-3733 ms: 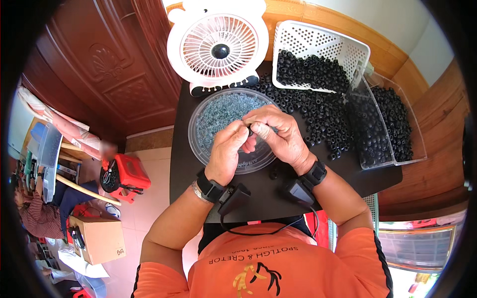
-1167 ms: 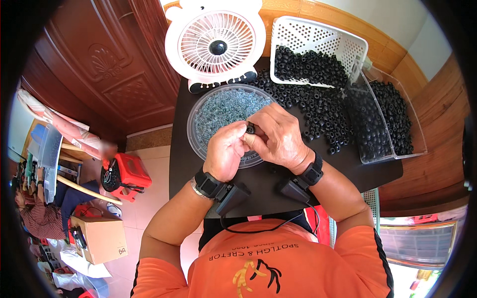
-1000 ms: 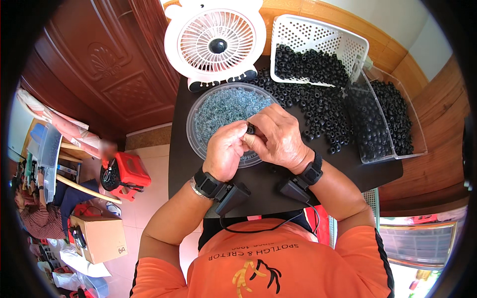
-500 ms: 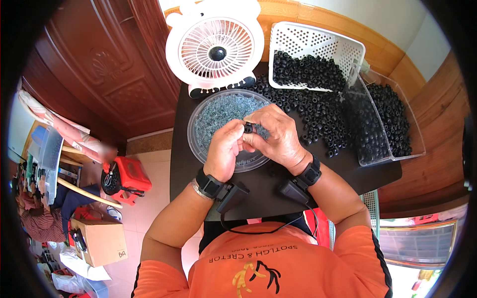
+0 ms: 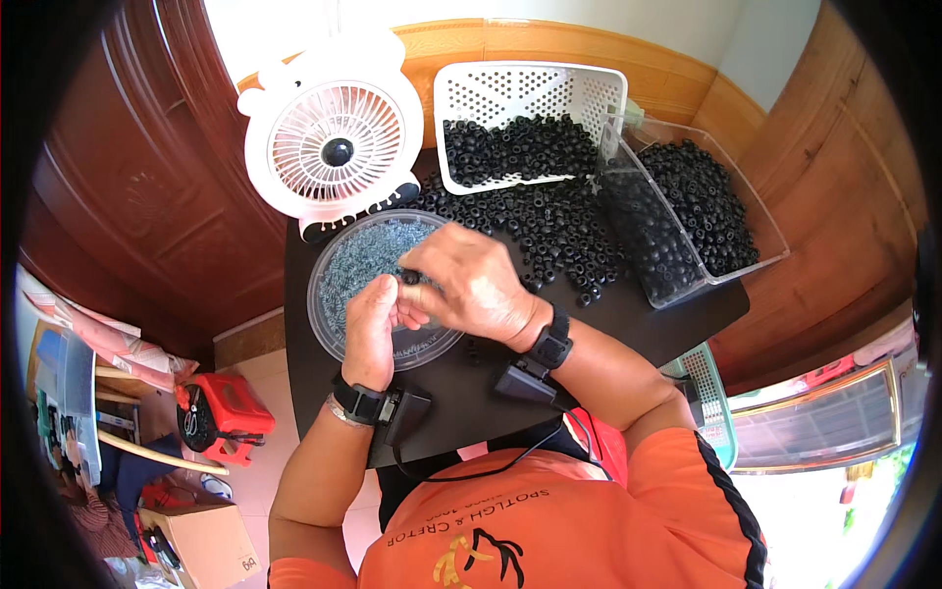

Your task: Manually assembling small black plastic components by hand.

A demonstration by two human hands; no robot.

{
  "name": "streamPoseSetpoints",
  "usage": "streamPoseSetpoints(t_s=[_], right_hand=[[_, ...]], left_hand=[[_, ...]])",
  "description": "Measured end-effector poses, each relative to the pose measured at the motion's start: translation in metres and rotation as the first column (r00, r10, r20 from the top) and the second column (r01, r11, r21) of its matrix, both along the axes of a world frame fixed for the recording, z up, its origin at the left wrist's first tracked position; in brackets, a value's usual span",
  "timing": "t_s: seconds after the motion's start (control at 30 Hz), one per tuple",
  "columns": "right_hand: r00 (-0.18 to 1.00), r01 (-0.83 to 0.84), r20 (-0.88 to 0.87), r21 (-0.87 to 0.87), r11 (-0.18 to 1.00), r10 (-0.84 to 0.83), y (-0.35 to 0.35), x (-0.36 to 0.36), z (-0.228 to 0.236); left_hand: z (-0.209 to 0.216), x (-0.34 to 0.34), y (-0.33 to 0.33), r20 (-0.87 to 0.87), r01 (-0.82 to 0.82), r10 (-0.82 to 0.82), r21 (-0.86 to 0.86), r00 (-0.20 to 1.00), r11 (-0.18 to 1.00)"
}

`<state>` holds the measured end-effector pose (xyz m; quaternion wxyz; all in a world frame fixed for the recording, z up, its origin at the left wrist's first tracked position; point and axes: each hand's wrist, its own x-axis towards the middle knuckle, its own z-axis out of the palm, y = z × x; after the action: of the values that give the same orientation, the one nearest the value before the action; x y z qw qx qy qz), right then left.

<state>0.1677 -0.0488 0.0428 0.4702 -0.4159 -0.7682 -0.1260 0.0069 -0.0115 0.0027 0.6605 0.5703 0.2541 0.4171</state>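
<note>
My right hand pinches a small black ring-shaped part between thumb and fingers, above a round clear tub. Beside it, my left hand has its thumb up and its fingers curled in under the right fingertips. Whatever those left fingers hold, if anything, is too small to make out. Tiny translucent bluish pieces cover the tub's bottom, and both hands partly hide them. Many similar black parts lie loose on the dark table, just beyond my right hand.
A white fan stands behind the tub. At the back are a white perforated basket and, to its right, a clear bin, both with black parts. A red stool and a cardboard box are on the floor at left.
The view has shifted, so the table's things appear further left. My hands have separated slightly; the black part now sits in the right fingers, while the left thumb has come off it.
</note>
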Motion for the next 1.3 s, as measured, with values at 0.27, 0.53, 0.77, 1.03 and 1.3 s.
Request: streamPoseSetpoints(t_s=[0.27, 0.53, 0.77, 1.03, 1.3], right_hand=[[0.583, 0.8, -0.332, 0.394, 0.452, -0.741, -0.041, 0.111, 0.093], [0.865, 0.448, -0.131, -0.233, 0.863, -0.484, -0.041, 0.082, 0.065], [0.948, 0.31, 0.17, -0.681, 0.664, -0.268, -0.015, 0.082, -0.012], [0.927, 0.373, 0.313, -0.712, 0.595, -0.206, 0.005, 0.079, -0.025], [0.926, 0.377, 0.259, -0.591, 0.713, -0.275, 0.006, 0.067, -0.008]], left_hand=[[0.004, -0.013, 0.016, 0.07, -0.094, 0.097, -0.056, 0.993, 0.994], [-0.002, -0.015, 0.03, 0.068, -0.144, 0.151, -0.101, 0.986, 0.984], [-0.007, -0.012, 0.032, 0.004, -0.129, 0.131, -0.126, 0.991, 0.984], [-0.008, -0.013, 0.032, -0.036, -0.111, 0.108, -0.115, 0.994, 0.987], [-0.008, -0.012, 0.034, -0.061, -0.084, 0.076, -0.139, 0.995, 0.987]])
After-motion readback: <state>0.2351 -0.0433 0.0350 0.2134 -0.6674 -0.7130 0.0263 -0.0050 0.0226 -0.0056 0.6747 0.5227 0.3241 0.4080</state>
